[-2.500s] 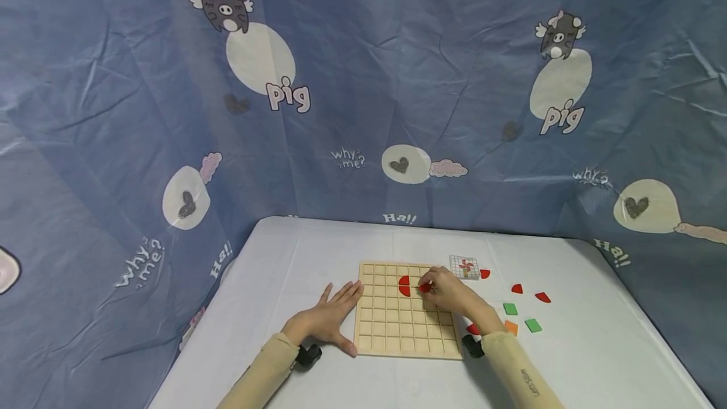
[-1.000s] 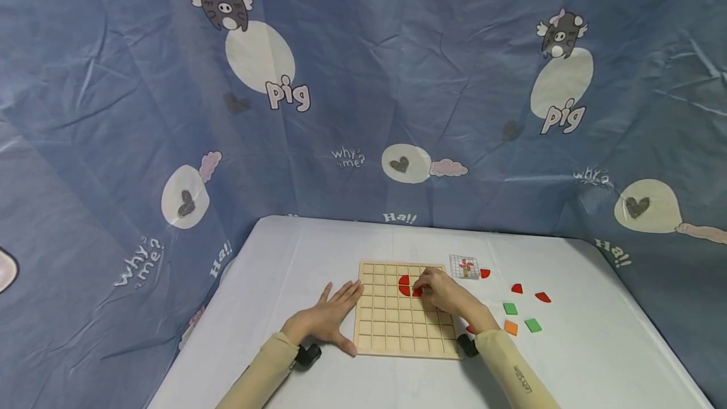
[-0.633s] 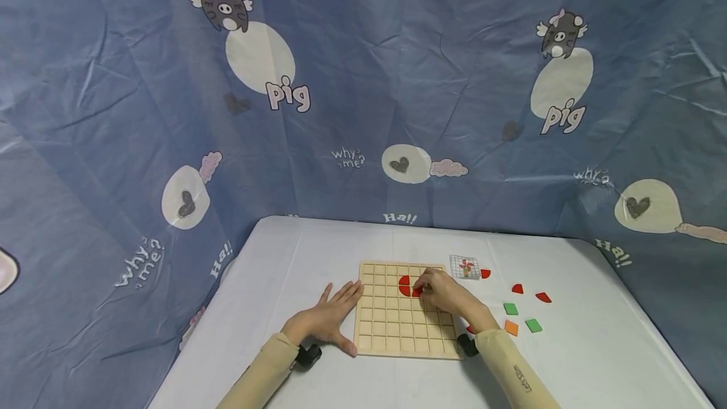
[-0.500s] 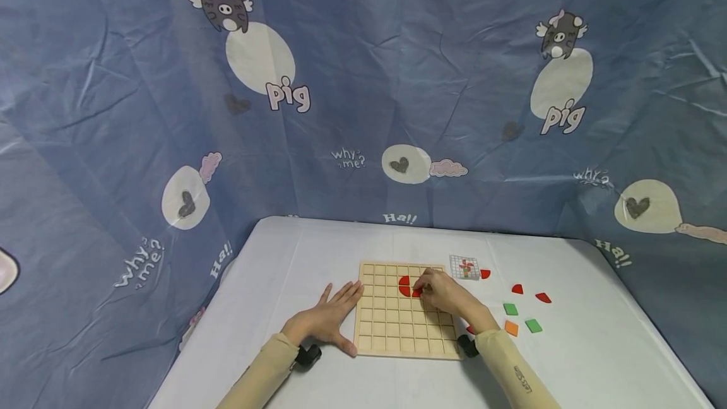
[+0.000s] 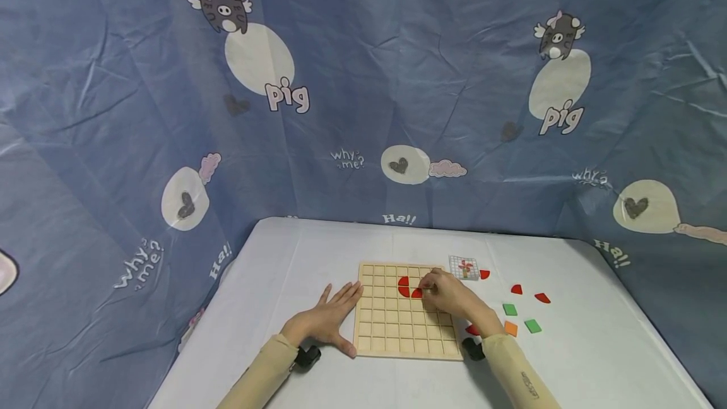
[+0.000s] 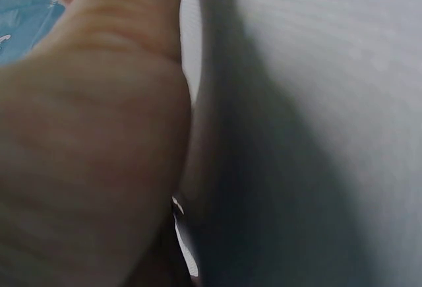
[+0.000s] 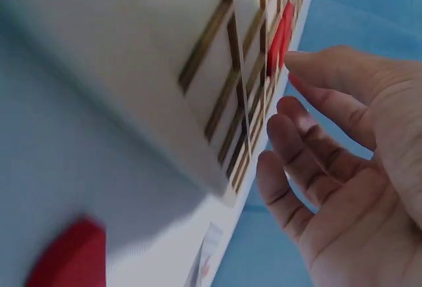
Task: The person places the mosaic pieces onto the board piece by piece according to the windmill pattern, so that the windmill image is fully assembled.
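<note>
A square wooden grid board lies on the white table. In the head view, two red quarter-round tiles, an upper one and a lower one, sit one above the other in its cells, and a third red tile lies just right of them. My right hand is close beside that third tile, over the board. In the right wrist view its thumb and fingers are loosely bent, with the thumb tip near the red tiles. My left hand rests flat, fingers spread, at the board's left edge.
A small pattern card with a printed grid stands behind the board's right corner. Right of the board lie several loose red tiles, two green squares and an orange square. A blue printed cloth hangs behind the table.
My right hand brought a red tile leftward and down onto the board beside the other two. Since half a second ago it has drawn slightly right, off the tile. The left hand stays put.
</note>
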A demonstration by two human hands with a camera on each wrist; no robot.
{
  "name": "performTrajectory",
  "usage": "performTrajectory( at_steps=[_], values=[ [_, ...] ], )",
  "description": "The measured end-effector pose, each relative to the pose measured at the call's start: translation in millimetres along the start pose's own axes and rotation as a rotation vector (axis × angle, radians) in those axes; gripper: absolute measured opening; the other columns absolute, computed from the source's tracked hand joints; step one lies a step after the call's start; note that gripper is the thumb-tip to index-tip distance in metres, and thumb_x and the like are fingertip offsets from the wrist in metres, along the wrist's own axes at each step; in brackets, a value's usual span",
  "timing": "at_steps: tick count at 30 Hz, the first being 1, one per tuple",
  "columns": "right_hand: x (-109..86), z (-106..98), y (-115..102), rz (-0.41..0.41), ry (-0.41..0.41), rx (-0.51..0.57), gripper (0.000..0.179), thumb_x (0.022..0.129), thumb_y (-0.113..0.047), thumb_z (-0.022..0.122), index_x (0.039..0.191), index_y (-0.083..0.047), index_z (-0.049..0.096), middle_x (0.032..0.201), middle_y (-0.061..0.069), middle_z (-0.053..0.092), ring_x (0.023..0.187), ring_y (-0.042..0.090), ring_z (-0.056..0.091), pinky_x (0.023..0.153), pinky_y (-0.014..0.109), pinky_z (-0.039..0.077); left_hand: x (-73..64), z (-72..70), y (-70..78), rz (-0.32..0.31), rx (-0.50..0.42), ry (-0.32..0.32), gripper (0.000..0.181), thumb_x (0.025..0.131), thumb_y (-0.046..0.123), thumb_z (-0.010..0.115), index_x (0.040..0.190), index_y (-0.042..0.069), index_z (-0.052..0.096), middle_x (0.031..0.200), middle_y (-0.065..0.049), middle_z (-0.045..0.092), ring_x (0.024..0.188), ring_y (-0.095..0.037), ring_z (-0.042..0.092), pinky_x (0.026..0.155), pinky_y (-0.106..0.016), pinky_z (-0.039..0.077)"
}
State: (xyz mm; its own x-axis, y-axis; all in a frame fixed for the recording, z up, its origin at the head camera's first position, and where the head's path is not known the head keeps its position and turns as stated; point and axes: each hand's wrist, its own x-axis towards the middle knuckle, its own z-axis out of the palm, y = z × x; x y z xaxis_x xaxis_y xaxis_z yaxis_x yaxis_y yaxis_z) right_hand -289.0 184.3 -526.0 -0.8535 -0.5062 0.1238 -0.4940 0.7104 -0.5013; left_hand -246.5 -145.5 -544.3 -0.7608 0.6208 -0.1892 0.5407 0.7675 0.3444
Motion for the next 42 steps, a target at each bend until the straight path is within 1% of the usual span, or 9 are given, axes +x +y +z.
performTrajectory(
  at_steps=[4,6,11,19,26,30,35,39,42],
  values=[
    [-8.7,-12,7,0.037,0.032,0.033,0.008,0.09,-0.017,0.068,0.097,-0.013,0.068,0.097,-0.005,0.061,0.081,0.008,0.055,0.068,0.024,0.05,-1.2,-0.5,1.2,0.003,-0.003,0.0,0.136,0.06,0.072,0.073,0.156,0.007,0.002,0.164,-0.011,-0.002,0.151,-0.031,-0.001,0.116,-0.065,-0.004],
    [-13.2,-18,13,0.076,0.054,0.051,0.006,0.09,-0.017,0.068,0.094,-0.014,0.066,0.093,-0.006,0.061,0.08,0.008,0.054,0.065,0.023,0.048,-1.1,-0.5,1.0,0.005,0.003,0.002,0.135,0.061,0.072,0.073,0.156,0.006,0.002,0.164,-0.011,-0.002,0.151,-0.031,-0.001,0.116,-0.065,-0.003],
    [-24.4,-35,35,0.146,0.107,0.051,0.007,0.089,-0.016,0.069,0.091,-0.016,0.063,0.087,-0.006,0.061,0.076,0.009,0.053,0.062,0.022,0.046,-0.7,-0.3,0.4,0.005,0.012,0.001,0.135,0.061,0.072,0.073,0.156,0.007,0.002,0.164,-0.01,-0.002,0.151,-0.031,-0.001,0.116,-0.065,-0.003],
    [-40.5,-56,68,0.242,0.201,0.019,0.016,0.084,-0.011,0.069,0.098,-0.006,0.063,0.087,0.003,0.062,0.076,0.013,0.054,0.064,0.027,0.045,-2.4,-1.5,1.4,0.004,0.0,-0.008,0.135,0.061,0.071,0.074,0.155,0.006,0.003,0.164,-0.012,-0.002,0.151,-0.031,-0.001,0.116,-0.065,-0.003],
    [-45.2,-67,84,0.313,0.237,0.0,0.03,0.083,-0.01,0.07,0.109,0.0,0.059,0.098,0.015,0.062,0.085,0.023,0.057,0.069,0.033,0.047,-1.4,-0.7,0.7,-0.004,0.0,-0.009,0.136,0.06,0.072,0.073,0.156,0.007,0.002,0.164,-0.01,-0.003,0.151,-0.03,-0.002,0.116,-0.064,-0.004],
    [-42.6,-68,89,0.395,0.207,0.009,0.037,0.086,-0.016,0.069,0.116,0.003,0.058,0.105,0.018,0.059,0.09,0.028,0.058,0.073,0.038,0.05,0.3,0.6,-1.4,-0.006,0.004,0.0,0.137,0.058,0.074,0.072,0.156,0.009,0.001,0.164,-0.009,-0.003,0.151,-0.029,-0.002,0.117,-0.063,-0.005],
    [-38.6,-68,94,0.489,0.119,0.02,0.045,0.088,-0.023,0.07,0.12,0.006,0.057,0.11,0.022,0.058,0.095,0.032,0.059,0.076,0.043,0.052,1.1,2.3,-3.0,-0.006,-0.002,0.0,0.137,0.058,0.075,0.072,0.156,0.01,0.001,0.164,-0.008,-0.004,0.151,-0.028,-0.003,0.117,-0.062,-0.006],
    [-35.8,-66,98,0.518,0.053,0.003,0.047,0.087,-0.023,0.07,0.121,0.007,0.057,0.11,0.023,0.058,0.096,0.032,0.058,0.081,0.047,0.051,0.7,2.7,-2.7,-0.009,-0.006,-0.003,0.138,0.058,0.075,0.072,0.156,0.01,0.001,0.164,-0.007,-0.004,0.151,-0.028,-0.003,0.117,-0.062,-0.006],
    [-33.8,-63,101,0.517,0.027,-0.02,0.048,0.087,-0.022,0.071,0.122,0.008,0.057,0.109,0.023,0.059,0.097,0.032,0.058,0.086,0.05,0.05,0.2,2.5,-2.5,-0.009,-0.008,-0.006,0.137,0.058,0.075,0.072,0.156,0.01,0.001,0.164,-0.007,-0.004,0.151,-0.028,-0.003,0.117,-0.062,-0.007]
  ],
)
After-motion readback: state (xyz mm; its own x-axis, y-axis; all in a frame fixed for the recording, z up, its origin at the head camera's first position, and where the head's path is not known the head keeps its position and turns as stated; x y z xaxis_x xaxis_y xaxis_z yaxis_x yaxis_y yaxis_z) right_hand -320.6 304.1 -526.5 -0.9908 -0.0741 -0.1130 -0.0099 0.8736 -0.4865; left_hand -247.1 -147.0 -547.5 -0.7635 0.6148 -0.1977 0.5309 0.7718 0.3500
